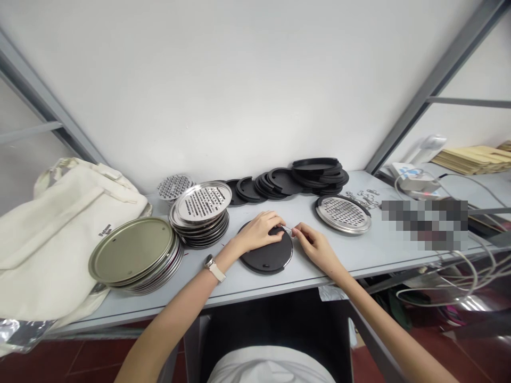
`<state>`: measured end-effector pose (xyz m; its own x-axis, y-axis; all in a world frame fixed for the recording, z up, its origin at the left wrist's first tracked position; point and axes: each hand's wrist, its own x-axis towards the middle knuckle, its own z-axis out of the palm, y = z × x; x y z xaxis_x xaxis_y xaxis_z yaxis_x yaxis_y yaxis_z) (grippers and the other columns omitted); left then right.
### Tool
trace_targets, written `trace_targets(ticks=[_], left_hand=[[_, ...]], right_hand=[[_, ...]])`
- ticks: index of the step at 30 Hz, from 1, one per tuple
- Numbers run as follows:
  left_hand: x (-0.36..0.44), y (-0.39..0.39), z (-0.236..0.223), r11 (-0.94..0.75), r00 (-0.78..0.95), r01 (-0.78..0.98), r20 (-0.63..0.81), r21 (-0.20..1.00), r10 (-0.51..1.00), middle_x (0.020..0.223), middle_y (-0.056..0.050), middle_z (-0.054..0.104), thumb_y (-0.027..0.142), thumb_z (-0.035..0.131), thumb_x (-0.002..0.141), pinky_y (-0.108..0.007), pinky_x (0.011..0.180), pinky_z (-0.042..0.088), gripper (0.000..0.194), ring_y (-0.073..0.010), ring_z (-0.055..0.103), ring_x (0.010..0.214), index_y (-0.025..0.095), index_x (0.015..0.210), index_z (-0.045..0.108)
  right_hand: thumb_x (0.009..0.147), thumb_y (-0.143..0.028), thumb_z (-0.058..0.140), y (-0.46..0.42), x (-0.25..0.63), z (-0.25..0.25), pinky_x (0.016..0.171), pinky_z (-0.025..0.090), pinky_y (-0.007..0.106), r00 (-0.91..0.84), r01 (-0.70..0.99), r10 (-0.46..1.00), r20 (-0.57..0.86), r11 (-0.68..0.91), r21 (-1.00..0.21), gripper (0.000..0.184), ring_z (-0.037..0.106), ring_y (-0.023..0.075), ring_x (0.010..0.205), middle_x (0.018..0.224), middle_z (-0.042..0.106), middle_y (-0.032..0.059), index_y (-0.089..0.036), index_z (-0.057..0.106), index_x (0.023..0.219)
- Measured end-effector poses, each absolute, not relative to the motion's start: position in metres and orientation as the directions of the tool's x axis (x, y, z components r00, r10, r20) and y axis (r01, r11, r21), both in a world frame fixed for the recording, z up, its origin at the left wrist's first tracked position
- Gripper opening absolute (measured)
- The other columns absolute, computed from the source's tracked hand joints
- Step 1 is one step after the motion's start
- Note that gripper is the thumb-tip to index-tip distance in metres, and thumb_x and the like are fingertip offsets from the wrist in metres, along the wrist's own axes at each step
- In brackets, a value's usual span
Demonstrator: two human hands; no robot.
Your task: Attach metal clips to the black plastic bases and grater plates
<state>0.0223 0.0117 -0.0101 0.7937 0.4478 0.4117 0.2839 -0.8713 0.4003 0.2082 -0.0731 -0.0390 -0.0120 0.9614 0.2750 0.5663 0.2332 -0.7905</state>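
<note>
A black round plate (pixel 263 255) lies on the table in front of me, with a thin shiny rim showing along its right edge. My left hand (pixel 261 231) rests over its top and holds it, fingers pointing right. At the plate's upper right edge, my right hand (pixel 313 244) pinches a small bent metal wire clip (pixel 288 229) between thumb and forefinger. The clip reaches the plate's edge near my left fingertips; whether it is hooked in cannot be made out. To the right lies a perforated metal grater disc (pixel 344 214) partly set in a black rim.
Left stand stacks of olive-green round plates (pixel 133 250) and metal grater discs (pixel 203 202). Black rings (pixel 285 182) pile along the wall. Several loose wire clips (pixel 363 199) lie at back right. A cream bag (pixel 67 223) covers the left end; cables (pixel 471 271) hang at right.
</note>
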Motion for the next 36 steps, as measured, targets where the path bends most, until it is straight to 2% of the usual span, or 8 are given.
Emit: trace_targets(ticks=[5, 8, 11, 15, 22, 32, 36], left_hand=[[0.022, 0.009, -0.009, -0.839, 0.782, 0.246, 0.412, 0.486, 0.468, 0.09, -0.002, 0.06, 0.018, 0.059, 0.082, -0.03, 0.085, 0.044, 0.019, -0.0172, 0.057, 0.087, 0.018, 0.101, 0.057], [0.023, 0.008, -0.008, -0.786, 0.799, 0.199, 0.368, 0.586, 0.476, 0.089, -0.001, 0.062, 0.018, 0.062, 0.08, -0.029, 0.082, 0.046, 0.028, -0.0159, 0.059, 0.085, 0.019, 0.107, 0.055], [0.023, 0.006, -0.007, -0.752, 0.806, 0.172, 0.348, 0.636, 0.478, 0.089, -0.001, 0.064, 0.017, 0.063, 0.078, -0.028, 0.081, 0.047, 0.033, -0.0155, 0.06, 0.084, 0.02, 0.11, 0.054], [0.022, 0.003, -0.003, -0.743, 0.802, 0.147, 0.361, 0.653, 0.476, 0.091, -0.001, 0.064, 0.017, 0.064, 0.077, -0.027, 0.081, 0.048, 0.032, -0.0148, 0.06, 0.084, 0.02, 0.108, 0.055], [0.021, -0.001, 0.005, -0.744, 0.772, 0.092, 0.425, 0.661, 0.473, 0.089, -0.001, 0.064, 0.017, 0.065, 0.076, -0.025, 0.081, 0.047, 0.026, -0.0136, 0.06, 0.083, 0.018, 0.101, 0.057], [0.022, -0.005, 0.009, -0.746, 0.753, 0.097, 0.442, 0.659, 0.488, 0.089, -0.001, 0.064, 0.018, 0.063, 0.078, -0.027, 0.081, 0.048, 0.02, -0.0145, 0.06, 0.083, 0.019, 0.097, 0.057], [0.022, -0.005, 0.008, -0.744, 0.753, 0.123, 0.426, 0.657, 0.501, 0.09, -0.001, 0.063, 0.018, 0.062, 0.078, -0.028, 0.083, 0.047, 0.02, -0.0153, 0.06, 0.085, 0.02, 0.097, 0.057]], right_hand=[[0.093, -0.048, 0.043, -0.072, 0.209, -0.037, 0.054, 0.03, 0.025, 0.043, 0.511, 0.964, 0.263, 0.205, -0.835, 0.036, 0.037, 0.012, 0.056, 0.06, 0.038, -0.0044, -0.02, 0.047, 0.071], [0.09, -0.057, 0.044, -0.07, 0.211, -0.035, 0.048, 0.026, 0.025, 0.064, 0.416, 0.978, 0.198, 0.154, -0.896, 0.042, 0.031, 0.011, 0.051, 0.056, 0.032, -0.0054, -0.021, 0.042, 0.067], [0.087, -0.062, 0.044, -0.069, 0.212, -0.033, 0.045, 0.022, 0.025, 0.054, 0.305, 0.99, 0.128, 0.105, -0.947, 0.046, 0.026, 0.0097, 0.047, 0.054, 0.029, -0.0066, -0.021, 0.038, 0.066], [0.088, -0.059, 0.045, -0.07, 0.213, -0.03, 0.045, 0.019, 0.025, 0.019, 0.164, 0.996, 0.091, 0.086, -0.983, 0.045, 0.023, 0.0086, 0.046, 0.053, 0.026, -0.0077, -0.021, 0.037, 0.066], [0.088, -0.054, 0.051, -0.069, 0.218, -0.031, 0.048, 0.02, 0.027, -0.033, -0.074, 0.998, 0.05, 0.047, -0.996, 0.044, 0.022, 0.0089, 0.047, 0.054, 0.021, -0.0083, -0.021, 0.036, 0.064], [0.086, -0.058, 0.051, -0.071, 0.221, -0.027, 0.049, 0.022, 0.027, -0.078, -0.127, 0.997, -0.02, -0.029, -0.991, 0.044, 0.017, 0.0097, 0.047, 0.054, 0.014, -0.0086, -0.022, 0.035, 0.065], [0.085, -0.057, 0.052, -0.072, 0.22, -0.025, 0.049, 0.027, 0.026, -0.06, -0.147, 0.998, -0.018, -0.027, -0.989, 0.042, 0.021, 0.0099, 0.047, 0.053, 0.019, -0.0081, -0.022, 0.038, 0.065]])
